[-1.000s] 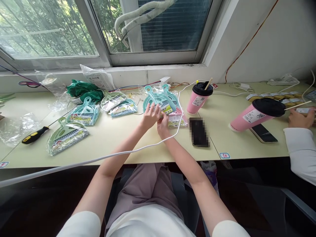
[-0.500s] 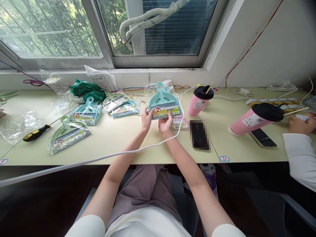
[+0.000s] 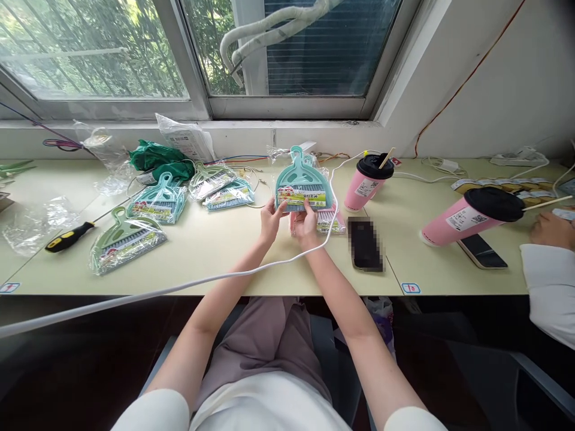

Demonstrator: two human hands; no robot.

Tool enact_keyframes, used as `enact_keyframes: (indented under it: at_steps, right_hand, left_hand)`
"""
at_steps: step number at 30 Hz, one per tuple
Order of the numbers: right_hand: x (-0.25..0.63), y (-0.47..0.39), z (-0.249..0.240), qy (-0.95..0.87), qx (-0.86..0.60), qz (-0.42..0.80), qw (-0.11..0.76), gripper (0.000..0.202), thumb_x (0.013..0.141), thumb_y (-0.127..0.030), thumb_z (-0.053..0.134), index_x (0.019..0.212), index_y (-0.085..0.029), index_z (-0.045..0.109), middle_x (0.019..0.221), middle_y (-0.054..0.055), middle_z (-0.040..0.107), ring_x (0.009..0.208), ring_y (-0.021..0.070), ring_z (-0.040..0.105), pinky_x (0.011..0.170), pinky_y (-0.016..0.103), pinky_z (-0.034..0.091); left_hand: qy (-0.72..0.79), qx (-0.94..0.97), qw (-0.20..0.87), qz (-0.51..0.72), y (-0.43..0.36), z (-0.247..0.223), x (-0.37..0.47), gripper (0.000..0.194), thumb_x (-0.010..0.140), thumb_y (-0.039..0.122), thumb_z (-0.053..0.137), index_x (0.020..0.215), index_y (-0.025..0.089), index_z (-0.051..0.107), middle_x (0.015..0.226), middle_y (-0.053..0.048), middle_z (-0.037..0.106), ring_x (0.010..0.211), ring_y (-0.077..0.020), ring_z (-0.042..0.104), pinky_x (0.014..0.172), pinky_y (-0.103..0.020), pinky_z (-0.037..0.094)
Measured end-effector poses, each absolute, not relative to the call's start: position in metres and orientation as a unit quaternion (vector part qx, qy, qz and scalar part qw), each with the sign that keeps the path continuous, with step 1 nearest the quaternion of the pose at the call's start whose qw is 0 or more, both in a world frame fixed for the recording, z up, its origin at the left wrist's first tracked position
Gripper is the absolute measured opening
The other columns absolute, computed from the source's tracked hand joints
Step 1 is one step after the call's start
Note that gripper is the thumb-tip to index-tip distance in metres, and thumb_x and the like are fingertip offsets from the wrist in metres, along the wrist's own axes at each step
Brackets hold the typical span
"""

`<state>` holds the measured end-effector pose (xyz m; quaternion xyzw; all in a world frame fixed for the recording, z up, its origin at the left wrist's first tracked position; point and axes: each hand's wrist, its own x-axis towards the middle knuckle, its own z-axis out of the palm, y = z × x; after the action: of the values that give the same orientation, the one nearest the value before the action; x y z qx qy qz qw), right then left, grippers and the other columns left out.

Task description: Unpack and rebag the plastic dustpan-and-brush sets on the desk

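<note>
A teal mini dustpan and brush set (image 3: 302,178) with a printed label is held up in front of me. My left hand (image 3: 272,219) grips its lower left corner, thumb on the front. My right hand (image 3: 306,221) holds the lower edge, its thumb over the label and the other fingers behind. Beneath it, partly covered, a pink dustpan set (image 3: 331,220) lies on the table. To the left are a green wrapped set (image 3: 127,244), teal sets (image 3: 158,202) and another pair of sets (image 3: 229,194).
A white cable (image 3: 233,275) crosses in front of my forearms. Two pink cups (image 3: 362,190) and a phone (image 3: 366,244) stand or lie rightward. A screwdriver (image 3: 69,237) and clear plastic wrap (image 3: 38,224) lie left. Another person's hand (image 3: 551,227) is at the far right.
The view has shifted slightly. Both hands still hold the teal set, which appears nearly unmoved, with its label facing me a little more squarely.
</note>
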<state>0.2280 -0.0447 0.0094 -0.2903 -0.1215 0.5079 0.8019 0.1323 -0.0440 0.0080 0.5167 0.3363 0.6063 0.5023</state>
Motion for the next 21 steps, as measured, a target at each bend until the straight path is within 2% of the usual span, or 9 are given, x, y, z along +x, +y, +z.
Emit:
enact_keyframes:
  at_steps: [6, 11, 14, 18, 21]
  right_hand:
    - [0.240, -0.047, 0.014, -0.145, -0.290, 0.488, 0.810, 0.027, 0.091, -0.032, 0.062, 0.117, -0.024, 0.064, 0.110, 0.003, 0.077, 0.105, 0.0166, 0.074, 0.095, 0.035, 0.063]
    - [0.249, -0.045, 0.020, -0.159, -0.319, 0.478, 0.803, 0.028, 0.092, -0.038, 0.062, 0.116, -0.024, 0.064, 0.105, 0.003, 0.077, 0.101, 0.0162, 0.074, 0.088, 0.032, 0.064]
    - [0.253, -0.045, 0.024, -0.141, -0.308, 0.476, 0.812, 0.029, 0.092, -0.038, 0.062, 0.117, -0.025, 0.063, 0.105, 0.002, 0.077, 0.101, 0.0163, 0.074, 0.086, 0.032, 0.065]
    - [0.252, -0.047, 0.026, -0.129, -0.290, 0.487, 0.814, 0.023, 0.092, -0.035, 0.062, 0.113, -0.025, 0.065, 0.101, 0.002, 0.078, 0.100, 0.0161, 0.075, 0.084, 0.031, 0.065]
    - [0.247, -0.050, 0.024, -0.154, -0.278, 0.506, 0.802, 0.023, 0.091, -0.034, 0.063, 0.112, -0.025, 0.066, 0.097, 0.001, 0.078, 0.096, 0.0155, 0.075, 0.082, 0.029, 0.065]
  left_hand:
    - [0.352, 0.566, 0.500, 0.553, -0.051, -0.002, 0.136, 0.051, 0.083, 0.065, 0.066, 0.094, 0.015, 0.071, 0.090, -0.009, 0.078, 0.089, -0.0268, 0.076, 0.083, -0.042, 0.062]
    - [0.413, 0.664, 0.383, 0.491, -0.061, 0.000, 0.137, 0.041, 0.095, 0.053, 0.053, 0.087, 0.019, 0.074, 0.082, -0.006, 0.079, 0.080, -0.0230, 0.076, 0.079, -0.036, 0.059]
    - [0.449, 0.677, 0.336, 0.477, -0.063, 0.003, 0.136, 0.035, 0.096, 0.051, 0.054, 0.091, 0.021, 0.072, 0.082, -0.005, 0.078, 0.078, -0.0212, 0.075, 0.076, -0.032, 0.056]
    - [0.476, 0.670, 0.327, 0.466, -0.056, 0.004, 0.135, 0.036, 0.091, 0.052, 0.063, 0.109, 0.022, 0.063, 0.098, -0.006, 0.079, 0.078, -0.0203, 0.075, 0.069, -0.029, 0.054]
    - [0.477, 0.690, 0.294, 0.458, -0.050, 0.002, 0.134, 0.028, 0.096, 0.047, 0.058, 0.103, 0.020, 0.062, 0.098, -0.007, 0.078, 0.075, -0.0194, 0.073, 0.070, -0.029, 0.053]
